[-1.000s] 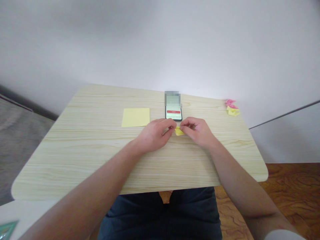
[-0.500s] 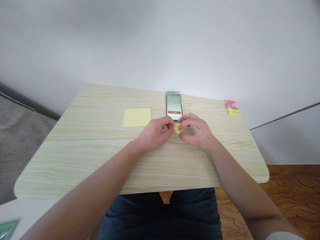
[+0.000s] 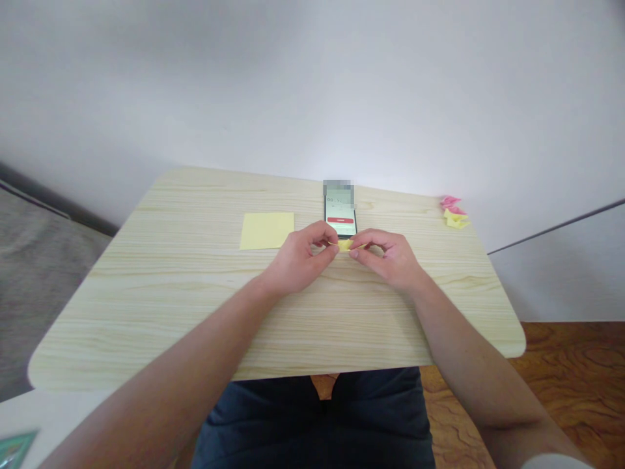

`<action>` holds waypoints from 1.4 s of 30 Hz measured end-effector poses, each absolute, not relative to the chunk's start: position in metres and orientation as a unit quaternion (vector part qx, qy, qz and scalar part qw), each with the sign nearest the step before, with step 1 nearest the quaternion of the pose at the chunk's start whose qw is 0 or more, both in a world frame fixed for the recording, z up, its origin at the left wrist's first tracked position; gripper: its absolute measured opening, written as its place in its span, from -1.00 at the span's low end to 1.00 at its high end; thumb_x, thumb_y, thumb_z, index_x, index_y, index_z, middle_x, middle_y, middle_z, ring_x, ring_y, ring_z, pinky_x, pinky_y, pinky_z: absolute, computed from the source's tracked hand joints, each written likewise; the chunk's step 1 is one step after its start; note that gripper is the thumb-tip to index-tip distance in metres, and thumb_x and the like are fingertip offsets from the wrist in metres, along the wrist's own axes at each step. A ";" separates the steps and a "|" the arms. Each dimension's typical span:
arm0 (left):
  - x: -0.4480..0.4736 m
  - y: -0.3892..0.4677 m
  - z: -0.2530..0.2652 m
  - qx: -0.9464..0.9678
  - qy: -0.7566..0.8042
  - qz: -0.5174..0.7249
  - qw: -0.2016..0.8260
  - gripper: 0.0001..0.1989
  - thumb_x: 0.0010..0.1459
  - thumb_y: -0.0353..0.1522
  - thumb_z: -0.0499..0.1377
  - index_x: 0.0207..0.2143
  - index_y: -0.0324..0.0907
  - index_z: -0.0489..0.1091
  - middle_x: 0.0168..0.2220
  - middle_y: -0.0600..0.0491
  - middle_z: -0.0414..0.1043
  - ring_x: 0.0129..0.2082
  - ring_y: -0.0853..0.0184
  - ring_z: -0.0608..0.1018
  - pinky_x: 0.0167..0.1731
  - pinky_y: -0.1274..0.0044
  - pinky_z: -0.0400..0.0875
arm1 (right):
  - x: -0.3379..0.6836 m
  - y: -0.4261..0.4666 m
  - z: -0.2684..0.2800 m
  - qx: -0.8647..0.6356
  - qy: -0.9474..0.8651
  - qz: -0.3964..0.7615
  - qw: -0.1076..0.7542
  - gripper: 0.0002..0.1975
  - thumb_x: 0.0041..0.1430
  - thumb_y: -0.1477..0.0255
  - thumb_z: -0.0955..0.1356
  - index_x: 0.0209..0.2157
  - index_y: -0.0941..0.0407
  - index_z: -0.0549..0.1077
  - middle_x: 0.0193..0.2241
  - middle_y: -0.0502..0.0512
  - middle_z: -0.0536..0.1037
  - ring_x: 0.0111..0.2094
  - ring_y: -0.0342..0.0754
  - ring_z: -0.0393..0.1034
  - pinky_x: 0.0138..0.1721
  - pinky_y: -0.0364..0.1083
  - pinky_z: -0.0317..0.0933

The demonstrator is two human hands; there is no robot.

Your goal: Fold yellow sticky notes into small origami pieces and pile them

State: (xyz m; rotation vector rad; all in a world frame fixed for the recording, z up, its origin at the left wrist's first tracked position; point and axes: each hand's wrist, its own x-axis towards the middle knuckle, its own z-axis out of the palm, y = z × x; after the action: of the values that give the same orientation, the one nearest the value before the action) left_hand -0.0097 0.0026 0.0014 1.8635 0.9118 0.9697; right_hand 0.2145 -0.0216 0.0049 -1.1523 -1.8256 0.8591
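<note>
Between both hands is a small folded piece of yellow paper (image 3: 344, 245), mostly covered by fingertips. My left hand (image 3: 305, 257) pinches its left end between thumb and fingers. On the other end, my right hand (image 3: 389, 255) is closed with thumb and fingers pinching the paper. Just beyond the fingertips a phone (image 3: 340, 212) with a lit screen and a red bar lies on the wooden table. A flat square yellow sheet (image 3: 267, 230) rests left of the phone, close to my left hand.
Folded pink paper (image 3: 452, 204) and a folded yellow paper piece (image 3: 456, 219) sit at the table's far right corner. The pale wood-grain table (image 3: 161, 280) meets a white wall (image 3: 312, 85) at the back. Grey fabric (image 3: 43, 280) is at the left.
My right thumb and fingers have closed onto the yellow paper's right end. The paper now looks narrower and stretched between both hands.
</note>
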 end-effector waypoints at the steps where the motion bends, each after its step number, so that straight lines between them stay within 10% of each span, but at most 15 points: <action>1: -0.010 0.003 0.001 0.738 0.364 0.388 0.415 -0.94 0.22 -0.36 0.20 -0.26 -0.15 0.45 -0.28 0.08 0.49 -0.23 0.32 0.51 -0.13 0.44 0.40 | 0.214 -0.021 0.005 -0.450 -0.723 0.338 0.401 -0.89 0.22 0.34 0.46 -0.24 0.05 0.60 -0.24 0.06 0.65 -0.20 -0.01 0.51 -0.12 -0.01 0.33; 22: -0.004 0.000 -0.002 0.682 0.356 0.436 0.467 -0.88 0.18 -0.36 0.25 -0.26 -0.15 0.34 -0.27 0.07 0.46 -0.25 0.34 0.55 -0.15 0.44 0.46 | 0.204 -0.024 -0.002 -0.496 -0.615 0.394 0.470 -0.80 0.13 0.27 0.51 -0.32 0.07 0.52 -0.42 0.02 0.62 -0.43 -0.09 0.45 -0.39 -0.08 0.29; 33: -0.009 0.002 0.005 0.737 0.408 0.325 0.431 -0.70 0.22 -0.12 0.24 -0.30 -0.17 0.57 -0.34 0.04 0.56 -0.32 0.29 0.52 -0.30 0.47 0.36 | 0.201 -0.026 -0.002 -0.464 -0.659 0.353 0.475 -0.84 0.15 0.30 0.51 -0.34 0.06 0.52 -0.31 0.06 0.62 -0.26 -0.02 0.52 -0.17 0.01 0.40; 42: -0.007 0.001 0.005 0.719 0.416 0.333 0.446 -0.66 0.21 -0.07 0.24 -0.27 -0.17 0.58 -0.32 0.05 0.59 -0.32 0.30 0.51 -0.30 0.48 0.33 | 0.203 -0.024 0.001 -0.467 -0.612 0.419 0.482 -0.58 0.08 0.22 0.55 -0.05 0.04 0.50 -0.29 0.03 0.65 -0.33 -0.08 0.53 -0.32 -0.09 0.39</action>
State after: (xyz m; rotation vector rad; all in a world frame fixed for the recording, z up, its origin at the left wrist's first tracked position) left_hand -0.0074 0.0007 0.0049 1.7821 1.0315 0.8244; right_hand 0.2027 -0.0241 0.0009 -1.1374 -1.4924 1.0221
